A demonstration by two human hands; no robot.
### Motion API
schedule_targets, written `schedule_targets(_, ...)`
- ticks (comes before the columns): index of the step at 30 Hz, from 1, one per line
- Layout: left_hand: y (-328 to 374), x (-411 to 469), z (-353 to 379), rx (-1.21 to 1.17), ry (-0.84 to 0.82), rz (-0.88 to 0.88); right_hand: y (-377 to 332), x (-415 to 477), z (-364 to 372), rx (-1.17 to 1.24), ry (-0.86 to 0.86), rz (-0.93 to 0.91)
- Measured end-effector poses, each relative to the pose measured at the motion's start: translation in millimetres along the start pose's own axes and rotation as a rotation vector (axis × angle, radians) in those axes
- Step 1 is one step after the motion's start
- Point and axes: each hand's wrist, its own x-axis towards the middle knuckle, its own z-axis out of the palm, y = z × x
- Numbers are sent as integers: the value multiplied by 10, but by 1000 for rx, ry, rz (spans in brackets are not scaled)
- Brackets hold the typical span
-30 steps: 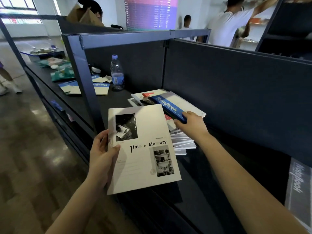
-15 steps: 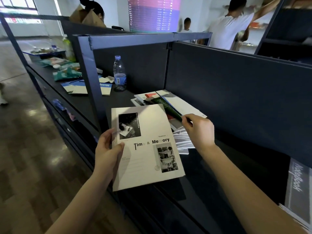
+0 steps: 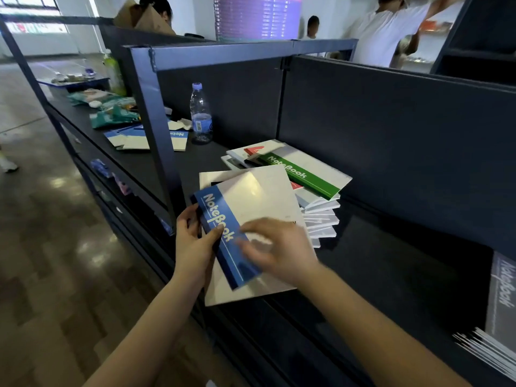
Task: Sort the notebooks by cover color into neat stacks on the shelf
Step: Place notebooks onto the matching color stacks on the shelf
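You stand at a long dark shelf unit (image 3: 391, 263) in a busy room, other people working at racks behind its back panel. On the shelf board in front of you lies the unsorted pile of notebooks (image 3: 321, 219), its lower edges fanned out, with a green-banded notebook (image 3: 301, 174) on top. At the far right edge sits a stack of grey notebooks (image 3: 502, 297), which looks like one colour already gathered. In the next bay to your left, blue notebooks (image 3: 178, 138) lie near a water bottle (image 3: 200, 113), probably the blue group.

Out over the shelf's front edge you hold a larger white notebook (image 3: 245, 291), and on it the blue-banded notebook (image 3: 237, 208), lying askew. Carrying the two together suggests you are collecting what you take off the pile before setting each on its own stack.

Your left hand (image 3: 192, 247) grasps the blue-banded notebook at its spine side, thumb across the blue band and fingers curled underneath. Your right hand (image 3: 279, 247) is blurred over the cover, fingers reaching toward the band; you cannot tell here whether it pinches the notebook or only lies on it.
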Motion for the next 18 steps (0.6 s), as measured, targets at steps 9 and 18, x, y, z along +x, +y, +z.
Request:
schedule_targets(9,29,21,-117,7,25,-31,1451,329,-581,-422,-221,506)
schedule_targets(18,74,30,-119,81,12,9,1166,209,-740,-200,255,338)
